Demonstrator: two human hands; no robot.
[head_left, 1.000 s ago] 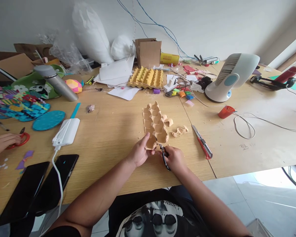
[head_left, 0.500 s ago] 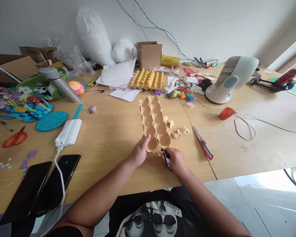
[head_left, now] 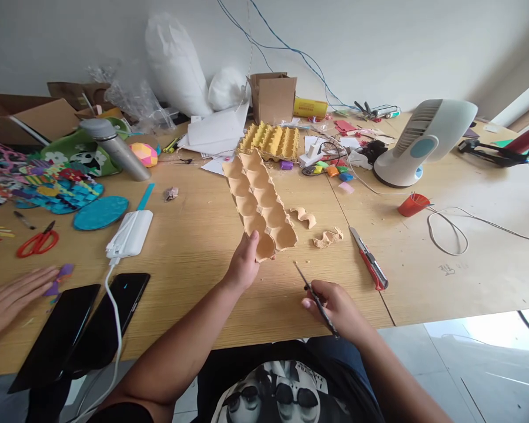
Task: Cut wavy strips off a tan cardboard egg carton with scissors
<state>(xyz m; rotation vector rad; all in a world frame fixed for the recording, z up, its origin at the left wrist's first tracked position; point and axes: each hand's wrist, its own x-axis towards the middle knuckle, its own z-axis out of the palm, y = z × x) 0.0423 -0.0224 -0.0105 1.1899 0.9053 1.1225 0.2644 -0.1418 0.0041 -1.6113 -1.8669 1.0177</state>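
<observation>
My left hand [head_left: 242, 263] grips the near end of a tan pulp egg carton [head_left: 259, 207], thumb on top. The carton is two cups wide, tilted, its far end pointing away to the left. My right hand [head_left: 335, 308] holds black scissors [head_left: 316, 299], blades pointing up and left, apart from the carton. Part of the scissors is hidden by my fingers. Two torn-looking carton offcuts lie on the table: a wavy strip [head_left: 304, 217] beside the carton and a crumpled strip [head_left: 328, 237] farther right.
A red box cutter [head_left: 369, 258] lies right of the offcuts. A yellow egg tray [head_left: 271, 141], white fan [head_left: 423, 144] and orange cup [head_left: 413, 205] stand farther back. At left are red scissors [head_left: 39, 239], a power bank [head_left: 130, 234], phones [head_left: 110, 317] and another person's hand [head_left: 15, 296].
My right hand has drawn the scissors away from the carton, toward me and right. The carton's far end has swung left. Another person's hand has appeared at the left.
</observation>
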